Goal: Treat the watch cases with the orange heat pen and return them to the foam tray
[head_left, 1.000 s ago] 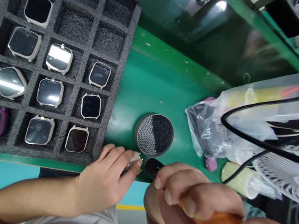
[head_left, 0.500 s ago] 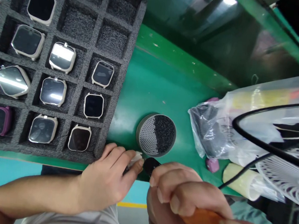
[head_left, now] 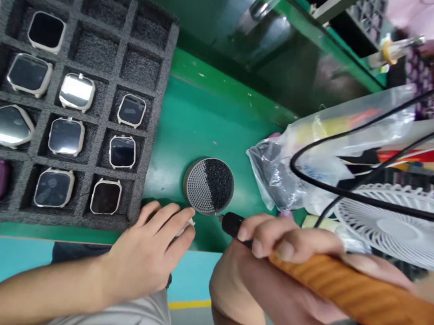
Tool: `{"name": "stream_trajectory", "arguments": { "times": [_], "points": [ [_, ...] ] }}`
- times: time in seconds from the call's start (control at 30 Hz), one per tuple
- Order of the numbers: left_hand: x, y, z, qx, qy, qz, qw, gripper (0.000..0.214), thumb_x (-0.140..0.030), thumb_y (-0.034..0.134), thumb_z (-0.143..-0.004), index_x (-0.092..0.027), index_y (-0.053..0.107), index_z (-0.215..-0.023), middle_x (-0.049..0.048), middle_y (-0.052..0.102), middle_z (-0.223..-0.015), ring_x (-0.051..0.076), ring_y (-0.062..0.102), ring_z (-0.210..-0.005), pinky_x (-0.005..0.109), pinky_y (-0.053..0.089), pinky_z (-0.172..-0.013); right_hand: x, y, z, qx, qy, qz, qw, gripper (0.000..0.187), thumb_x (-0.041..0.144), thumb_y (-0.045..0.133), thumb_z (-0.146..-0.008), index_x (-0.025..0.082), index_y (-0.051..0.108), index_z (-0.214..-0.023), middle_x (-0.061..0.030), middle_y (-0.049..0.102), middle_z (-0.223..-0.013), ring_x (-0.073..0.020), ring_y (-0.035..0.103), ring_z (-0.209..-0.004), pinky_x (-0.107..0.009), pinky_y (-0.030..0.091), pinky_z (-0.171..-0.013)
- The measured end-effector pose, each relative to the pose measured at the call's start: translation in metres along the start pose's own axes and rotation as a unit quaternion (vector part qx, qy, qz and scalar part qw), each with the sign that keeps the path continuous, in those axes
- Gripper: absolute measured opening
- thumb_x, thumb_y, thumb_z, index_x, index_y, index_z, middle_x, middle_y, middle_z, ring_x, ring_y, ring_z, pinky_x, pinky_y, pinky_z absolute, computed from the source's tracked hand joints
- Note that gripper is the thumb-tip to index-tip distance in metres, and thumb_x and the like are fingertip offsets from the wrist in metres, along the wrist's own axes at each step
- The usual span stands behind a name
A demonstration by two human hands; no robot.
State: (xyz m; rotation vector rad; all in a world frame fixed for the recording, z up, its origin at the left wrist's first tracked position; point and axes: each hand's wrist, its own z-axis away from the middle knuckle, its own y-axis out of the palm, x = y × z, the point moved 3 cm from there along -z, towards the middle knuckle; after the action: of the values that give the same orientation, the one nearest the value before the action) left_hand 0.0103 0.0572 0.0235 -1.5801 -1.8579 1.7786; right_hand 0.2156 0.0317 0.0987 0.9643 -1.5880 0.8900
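Observation:
My left hand [head_left: 150,247] is closed around a small pale piece [head_left: 187,225] at the bench's front edge; only its whitish rim shows, the fingers hide the rest. My right hand [head_left: 282,240] wraps around an orange electric screwdriver [head_left: 328,276] with a black nose. Its thin bit points left, close to the lower right rim of a round grey dish [head_left: 187,182]; whether they touch I cannot tell. Tiny black pieces [head_left: 219,182] fill the dish's right part, and a studded surface shows at its left. Watches [head_left: 106,197] sit in a black foam tray [head_left: 162,85] left of my hands.
Clear plastic bags [head_left: 280,172] lie on the green bench [head_left: 182,124] to the right. Black cables [head_left: 335,189] loop over them. A white fan grille [head_left: 388,226] stands at far right. A dark glossy panel [head_left: 218,47] runs along the back.
The view has shifted, moving the tray and dish left in the picture. My right hand and screwdriver have drawn away from my left hand; the bit now shows beside the dish.

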Motion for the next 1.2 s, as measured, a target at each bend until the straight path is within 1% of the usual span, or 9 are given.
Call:
{"name": "stream_trajectory", "arguments": {
  "times": [0.07, 0.13, 0.27, 0.33, 0.47, 0.6, 0.87, 1.07, 1.2],
  "points": [
    [0.001, 0.0, 0.001, 0.008, 0.007, 0.008, 1.0, 0.038, -0.012, 0.052, -0.107, -0.012, 0.077, -0.136, 0.0138, 0.073, -0.154, 0.034, 0.062, -0.134, 0.054, 0.044, -0.114, -0.006, 0.001, -0.005, -0.005, -0.004, 0.007, 1.0, 0.06, 0.081, 0.076, -0.093, 0.036, 0.071, -0.133, -0.0033, 0.064, -0.099, -0.0259, 0.068, -0.084, -0.047, 0.061, -0.066],
    [0.0, 0.001, 0.001, 0.0, -0.002, 0.008, 1.0, 0.035, -0.013, 0.054, -0.109, -0.013, 0.077, -0.135, 0.0132, 0.076, -0.149, 0.033, 0.064, -0.129, 0.054, 0.044, -0.114, -0.013, 0.006, -0.01, -0.023, -0.019, -0.002, 1.0, 0.062, 0.085, 0.069, -0.096, 0.034, 0.072, -0.131, -0.0028, 0.064, -0.097, -0.0239, 0.067, -0.08, -0.045, 0.06, -0.066],
    [-0.002, 0.003, 0.0, -0.018, -0.028, -0.01, 0.999, 0.023, -0.027, 0.068, -0.115, -0.016, 0.078, -0.133, 0.0118, 0.079, -0.135, 0.032, 0.065, -0.125, 0.052, 0.043, -0.115, -0.023, 0.019, -0.015, -0.072, -0.058, -0.062, 0.994, 0.067, 0.085, 0.039, -0.109, 0.03, 0.073, -0.127, -0.0004, 0.065, -0.091, -0.0191, 0.06, -0.071, -0.044, 0.057, -0.064],
    [-0.002, 0.003, -0.001, -0.009, -0.029, -0.005, 1.0, 0.024, -0.03, 0.066, -0.117, -0.016, 0.078, -0.133, 0.0122, 0.078, -0.14, 0.032, 0.064, -0.129, 0.052, 0.042, -0.115, -0.025, 0.023, -0.017, -0.079, -0.056, -0.074, 0.993, 0.069, 0.083, 0.033, -0.112, 0.029, 0.073, -0.125, 0.0002, 0.066, -0.09, -0.0184, 0.058, -0.07, -0.043, 0.055, -0.063],
    [-0.001, -0.001, -0.002, 0.011, -0.015, 0.03, 0.999, 0.035, -0.018, 0.051, -0.11, -0.012, 0.077, -0.133, 0.0151, 0.074, -0.154, 0.035, 0.062, -0.137, 0.054, 0.04, -0.116, -0.025, 0.026, -0.019, -0.087, -0.053, -0.079, 0.992, 0.069, 0.083, 0.033, -0.112, 0.029, 0.074, -0.123, 0.0005, 0.065, -0.088, -0.0182, 0.058, -0.069, -0.043, 0.055, -0.061],
    [0.0, -0.003, -0.002, 0.008, -0.013, 0.033, 0.999, 0.041, -0.013, 0.053, -0.103, -0.011, 0.077, -0.135, 0.0152, 0.075, -0.149, 0.035, 0.062, -0.134, 0.054, 0.04, -0.115, -0.024, 0.026, -0.02, -0.085, -0.057, -0.082, 0.991, 0.073, 0.08, 0.026, -0.114, 0.027, 0.076, -0.121, -0.0002, 0.066, -0.087, -0.0185, 0.058, -0.068, -0.043, 0.056, -0.06],
    [0.0, 0.002, 0.001, 0.004, -0.017, 0.016, 1.0, 0.041, -0.009, 0.052, -0.109, -0.017, 0.078, -0.14, 0.0131, 0.075, -0.147, 0.033, 0.063, -0.135, 0.053, 0.042, -0.115, -0.026, 0.025, -0.019, -0.055, -0.066, -0.067, 0.994, 0.061, 0.079, 0.044, -0.111, 0.028, 0.073, -0.129, -0.0007, 0.069, -0.093, -0.0202, 0.06, -0.071, -0.044, 0.056, -0.062],
    [0.0, 0.005, 0.003, -0.001, -0.019, 0.012, 1.0, 0.033, -0.016, 0.06, -0.114, -0.018, 0.078, -0.143, 0.0128, 0.074, -0.145, 0.033, 0.063, -0.135, 0.053, 0.044, -0.116, -0.015, 0.032, -0.013, -0.068, -0.069, -0.068, 0.993, 0.058, 0.071, 0.04, -0.115, 0.027, 0.074, -0.129, -0.0013, 0.066, -0.094, -0.0192, 0.06, -0.073, -0.043, 0.057, -0.063],
    [-0.001, 0.005, 0.001, -0.023, -0.029, 0.002, 0.999, 0.025, -0.025, 0.068, -0.116, -0.019, 0.08, -0.136, 0.0125, 0.077, -0.136, 0.032, 0.065, -0.128, 0.052, 0.046, -0.115, -0.008, 0.017, 0.0, -0.119, -0.058, -0.027, 0.991, 0.033, 0.049, 0.049, -0.115, 0.032, 0.07, -0.132, -0.0002, 0.057, -0.092, -0.0206, 0.06, -0.071, -0.048, 0.061, -0.062]
  ]
}}
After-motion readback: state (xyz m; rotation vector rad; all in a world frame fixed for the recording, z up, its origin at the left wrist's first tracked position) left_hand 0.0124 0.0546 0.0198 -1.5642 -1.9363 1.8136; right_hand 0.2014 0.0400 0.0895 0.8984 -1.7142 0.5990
